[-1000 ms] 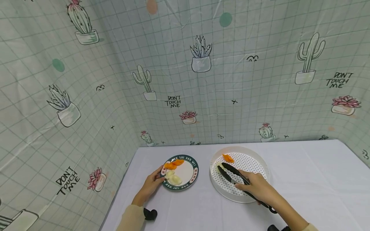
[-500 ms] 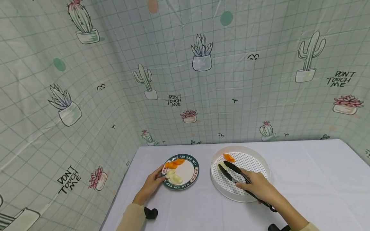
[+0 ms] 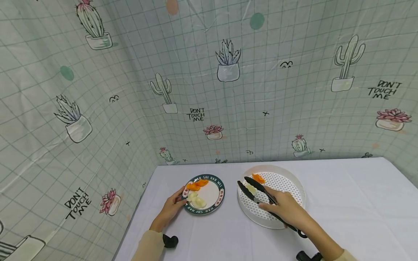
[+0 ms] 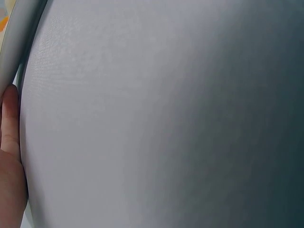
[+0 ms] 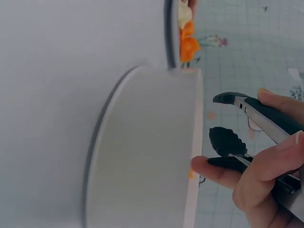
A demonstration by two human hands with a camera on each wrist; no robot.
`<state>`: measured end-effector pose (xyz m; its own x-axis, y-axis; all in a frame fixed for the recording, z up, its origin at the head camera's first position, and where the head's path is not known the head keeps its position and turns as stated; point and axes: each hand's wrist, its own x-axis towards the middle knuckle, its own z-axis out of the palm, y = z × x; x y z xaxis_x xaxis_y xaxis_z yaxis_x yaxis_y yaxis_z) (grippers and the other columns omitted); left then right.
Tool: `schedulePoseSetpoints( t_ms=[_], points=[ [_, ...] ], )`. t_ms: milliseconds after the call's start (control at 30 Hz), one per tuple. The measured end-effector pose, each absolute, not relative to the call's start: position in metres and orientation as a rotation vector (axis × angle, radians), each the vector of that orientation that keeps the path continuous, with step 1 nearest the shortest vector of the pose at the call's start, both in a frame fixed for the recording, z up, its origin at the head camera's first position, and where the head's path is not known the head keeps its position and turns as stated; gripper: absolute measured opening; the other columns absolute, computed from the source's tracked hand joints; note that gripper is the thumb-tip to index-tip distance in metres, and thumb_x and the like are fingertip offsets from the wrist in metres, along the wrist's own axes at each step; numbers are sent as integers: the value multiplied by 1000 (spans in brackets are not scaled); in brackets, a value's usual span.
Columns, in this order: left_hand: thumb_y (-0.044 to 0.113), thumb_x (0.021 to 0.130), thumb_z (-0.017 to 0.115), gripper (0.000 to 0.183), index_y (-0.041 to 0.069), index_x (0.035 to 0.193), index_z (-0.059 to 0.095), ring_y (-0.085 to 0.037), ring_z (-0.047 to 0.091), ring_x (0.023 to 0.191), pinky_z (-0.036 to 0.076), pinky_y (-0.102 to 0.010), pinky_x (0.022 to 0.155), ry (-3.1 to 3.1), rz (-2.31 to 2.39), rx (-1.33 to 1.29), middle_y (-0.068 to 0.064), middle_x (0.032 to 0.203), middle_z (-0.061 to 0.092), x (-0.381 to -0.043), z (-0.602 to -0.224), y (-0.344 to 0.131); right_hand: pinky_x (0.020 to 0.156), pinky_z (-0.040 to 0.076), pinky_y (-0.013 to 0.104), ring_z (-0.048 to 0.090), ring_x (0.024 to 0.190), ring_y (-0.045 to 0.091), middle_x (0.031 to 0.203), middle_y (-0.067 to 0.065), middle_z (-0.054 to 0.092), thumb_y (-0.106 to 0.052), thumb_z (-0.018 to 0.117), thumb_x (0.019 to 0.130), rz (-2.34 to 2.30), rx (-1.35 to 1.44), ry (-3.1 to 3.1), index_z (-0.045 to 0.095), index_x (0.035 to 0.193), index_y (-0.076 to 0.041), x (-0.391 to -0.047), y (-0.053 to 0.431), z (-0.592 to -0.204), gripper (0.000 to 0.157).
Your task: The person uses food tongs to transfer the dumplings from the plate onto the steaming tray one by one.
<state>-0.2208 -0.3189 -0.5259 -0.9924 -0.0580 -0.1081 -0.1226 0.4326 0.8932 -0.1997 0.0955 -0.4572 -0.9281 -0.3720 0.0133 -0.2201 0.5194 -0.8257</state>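
Observation:
In the head view my right hand [image 3: 285, 208] holds black kitchen tongs [image 3: 254, 182], their tips spread apart above the white round perforated tray [image 3: 290, 185]. A pale yellowish piece [image 3: 250, 188] shows between the tong arms, with an orange piece [image 3: 258, 178] just behind it. My left hand [image 3: 171, 208] grips the left rim of a green-rimmed plate [image 3: 213, 194]. Orange pieces [image 3: 193, 186] and pale pieces [image 3: 197, 202] lie on that plate. The right wrist view shows nothing between the tong tips [image 5: 228, 141]; the left wrist view shows a finger [image 4: 10, 118] against the plate's edge.
Plate and tray stand side by side on a white-covered table [image 3: 346, 195], a gap between them. A patterned curtain [image 3: 261, 90] hangs behind and along the left. Dark wrist devices [image 3: 170, 241] sit at both wrists.
The tongs have shifted left and their tips have spread wider, away from the pale piece, which stays in the tray. My left hand and the plate have not moved.

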Motion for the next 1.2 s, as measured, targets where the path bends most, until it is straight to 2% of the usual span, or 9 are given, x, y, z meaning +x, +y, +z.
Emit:
schedulePoseSetpoints(
  t_ms=[67,167,367,467,533,733,900,1067,1200],
  points=[
    [6,97,60,60,7,153,39,-33,49,125,40,-51,108,2609,1631,-161,-23,155,36,-221,-526,-319,30,44,33,43,28,10,54,-1,42,-38,71,91,-1377,-524,2572,38,149,6,-199,90,-455,80],
    [6,97,60,60,7,153,39,-33,49,125,40,-50,108,2614,1628,-159,-23,155,36,-221,-526,-320,31,44,34,44,29,10,61,1,49,-39,72,91,-1391,-556,2545,39,150,4,-199,80,-453,80],
    [6,97,61,59,7,152,40,-31,49,123,41,-50,107,2624,1621,-162,-23,155,37,-222,-528,-321,31,44,33,45,30,11,73,14,62,-37,73,90,-1413,-621,2460,42,149,1,-200,55,-456,77],
    [6,97,61,59,7,152,41,-33,48,125,39,-51,108,2631,1615,-157,-23,155,37,-223,-528,-321,31,44,32,45,30,10,87,22,67,-38,73,90,-1397,-645,2458,44,147,3,-200,41,-459,76],
    [6,97,61,59,6,152,40,-35,47,128,38,-52,109,2631,1616,-149,-24,155,36,-223,-529,-322,31,43,31,43,30,9,89,23,66,-38,74,89,-1375,-652,2486,46,147,2,-200,33,-460,76],
    [6,99,58,57,6,153,39,-39,44,133,34,-54,111,2609,1636,-134,-24,156,34,-223,-529,-323,30,42,31,40,29,8,116,34,61,-36,76,88,-1375,-661,2545,49,145,1,-197,18,-457,73],
    [7,101,54,55,6,154,37,-42,32,142,25,-56,115,2582,1650,-143,-24,158,30,-222,-527,-322,30,43,30,43,29,8,100,31,66,-38,74,89,-1333,-726,2511,47,146,2,-198,13,-454,74],
    [6,102,51,54,7,154,36,-43,22,146,20,-57,116,2577,1636,-163,-23,159,28,-222,-526,-322,30,43,31,45,29,10,101,33,65,-39,73,90,-1311,-764,2456,45,146,4,-195,3,-459,76],
    [6,102,50,54,6,154,36,-44,21,146,20,-58,116,2571,1637,-157,-23,159,27,-221,-526,-323,30,43,30,46,29,10,81,20,66,-39,73,90,-1284,-773,2440,44,146,6,-194,-5,-465,77]
  ],
)
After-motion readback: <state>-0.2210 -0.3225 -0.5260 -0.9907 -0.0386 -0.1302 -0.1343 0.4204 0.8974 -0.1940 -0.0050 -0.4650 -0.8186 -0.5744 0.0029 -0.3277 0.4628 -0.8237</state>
